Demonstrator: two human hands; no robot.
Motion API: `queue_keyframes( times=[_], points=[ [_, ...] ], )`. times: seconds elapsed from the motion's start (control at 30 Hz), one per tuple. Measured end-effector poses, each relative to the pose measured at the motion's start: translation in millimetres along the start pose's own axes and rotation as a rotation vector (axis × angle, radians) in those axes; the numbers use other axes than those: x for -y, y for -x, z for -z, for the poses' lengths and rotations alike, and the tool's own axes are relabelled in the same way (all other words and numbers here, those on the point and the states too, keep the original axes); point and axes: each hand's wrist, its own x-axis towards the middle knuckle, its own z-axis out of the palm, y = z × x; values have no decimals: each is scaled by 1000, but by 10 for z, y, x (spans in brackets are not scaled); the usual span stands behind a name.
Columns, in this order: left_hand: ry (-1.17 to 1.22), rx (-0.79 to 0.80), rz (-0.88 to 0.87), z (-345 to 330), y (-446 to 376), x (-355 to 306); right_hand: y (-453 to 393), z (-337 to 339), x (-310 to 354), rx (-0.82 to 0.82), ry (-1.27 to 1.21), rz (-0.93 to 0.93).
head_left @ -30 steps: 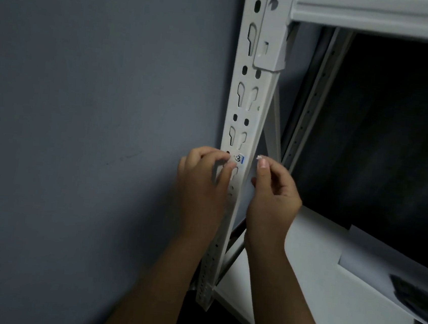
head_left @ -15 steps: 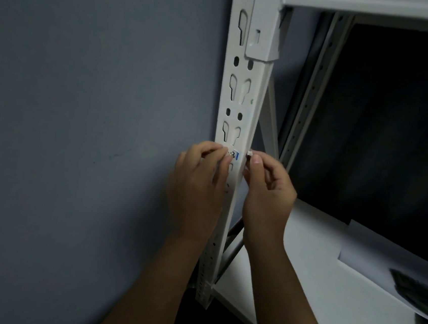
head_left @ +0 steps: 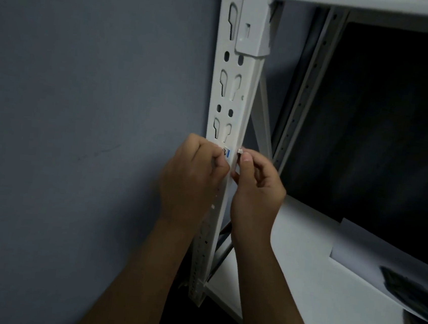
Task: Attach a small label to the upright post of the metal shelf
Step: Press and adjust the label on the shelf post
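A white slotted upright post [head_left: 241, 91] of the metal shelf runs down the middle of the view. A small white label [head_left: 226, 152] with a blue edge and a dark mark lies against the post's front face. My left hand [head_left: 192, 180] has curled fingers over the label's left part, pinching or pressing it to the post. My right hand [head_left: 255, 190] is at the post's right edge, with thumb and fingertips pinching a small white scrap [head_left: 240, 151]. Most of the label is hidden by my left fingers.
A grey-blue wall [head_left: 79, 121] fills the left side. A white shelf board [head_left: 299, 289] lies at lower right with a white sheet [head_left: 369, 252] and a dark object [head_left: 410, 290] on it. A horizontal beam [head_left: 356, 0] crosses the top; the shelf interior is dark.
The view has shifted so the post sits further left and lower. Both hands stay at the same spot on the post, and my left fingers have closed further over the label.
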Motion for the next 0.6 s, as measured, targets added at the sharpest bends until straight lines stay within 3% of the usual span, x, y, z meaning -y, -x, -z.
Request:
queue_keyframes(
  times=[0.23, 0.33, 0.6],
  points=[
    [249, 59, 193, 12, 12, 19, 6, 11, 7, 16, -32, -38],
    [377, 5, 262, 52, -1, 42, -12, 11, 7, 18, -47, -55],
    [384, 65, 299, 121, 10, 53, -9, 19, -7, 2, -49, -74]
  ],
)
